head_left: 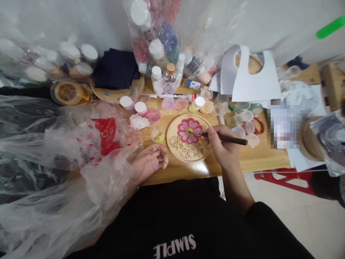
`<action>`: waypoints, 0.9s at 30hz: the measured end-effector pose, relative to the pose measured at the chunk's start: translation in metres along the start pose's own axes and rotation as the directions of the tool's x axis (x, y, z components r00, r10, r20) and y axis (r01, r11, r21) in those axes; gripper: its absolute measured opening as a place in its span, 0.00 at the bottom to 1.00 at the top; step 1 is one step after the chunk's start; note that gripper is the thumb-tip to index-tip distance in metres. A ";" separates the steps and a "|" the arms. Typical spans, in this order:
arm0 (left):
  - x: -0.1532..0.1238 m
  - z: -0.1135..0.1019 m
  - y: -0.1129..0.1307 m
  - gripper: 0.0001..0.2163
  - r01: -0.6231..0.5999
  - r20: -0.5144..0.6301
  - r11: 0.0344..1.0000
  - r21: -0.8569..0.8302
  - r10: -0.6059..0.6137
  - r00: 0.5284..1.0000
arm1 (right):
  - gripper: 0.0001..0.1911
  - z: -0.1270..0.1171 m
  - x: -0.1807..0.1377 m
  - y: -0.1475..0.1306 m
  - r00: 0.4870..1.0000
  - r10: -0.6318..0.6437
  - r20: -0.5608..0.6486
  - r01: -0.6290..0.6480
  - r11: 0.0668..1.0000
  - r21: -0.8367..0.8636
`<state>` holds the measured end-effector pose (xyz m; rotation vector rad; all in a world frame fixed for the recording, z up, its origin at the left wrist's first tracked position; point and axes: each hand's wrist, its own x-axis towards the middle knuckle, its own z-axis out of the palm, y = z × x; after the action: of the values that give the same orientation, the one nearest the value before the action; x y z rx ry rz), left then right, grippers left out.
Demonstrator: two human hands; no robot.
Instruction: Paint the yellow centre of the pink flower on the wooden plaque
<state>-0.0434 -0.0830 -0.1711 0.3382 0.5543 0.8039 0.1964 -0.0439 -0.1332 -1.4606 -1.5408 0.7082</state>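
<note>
My right hand is closed around a dark-handled tool with a thin metal tip. That tip is at the yellow centre of a pink flower on a round wooden disc. Gold wire outlines curl over the disc's lower part. Palm up on the table, to the left of the disc, lies my left hand, its fingers loosely curled and apart with nothing in them. Just above it stands a small clear cup with yellow-green material inside.
Small cups of coloured material and white-capped bottles line the back. Clear plastic bags crowd the left, near my left arm. A cut white paper piece stands at back right, and a red stool is below right.
</note>
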 end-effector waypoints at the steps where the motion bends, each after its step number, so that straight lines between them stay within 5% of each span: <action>1: 0.000 0.000 0.000 0.10 0.002 -0.009 1.000 0.004 -0.002 1.000 | 0.12 0.001 0.000 0.001 1.000 0.004 -0.012 -0.004 1.000 0.006; 27: 0.000 -0.004 -0.001 0.10 0.013 -0.007 1.000 -0.018 -0.013 1.000 | 0.16 0.003 -0.001 0.008 0.994 0.057 -0.090 -0.055 0.998 0.020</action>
<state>-0.0446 -0.0837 -0.1747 0.3151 0.5552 0.7977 0.1977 -0.0433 -0.1415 -1.5072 -1.4263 0.6772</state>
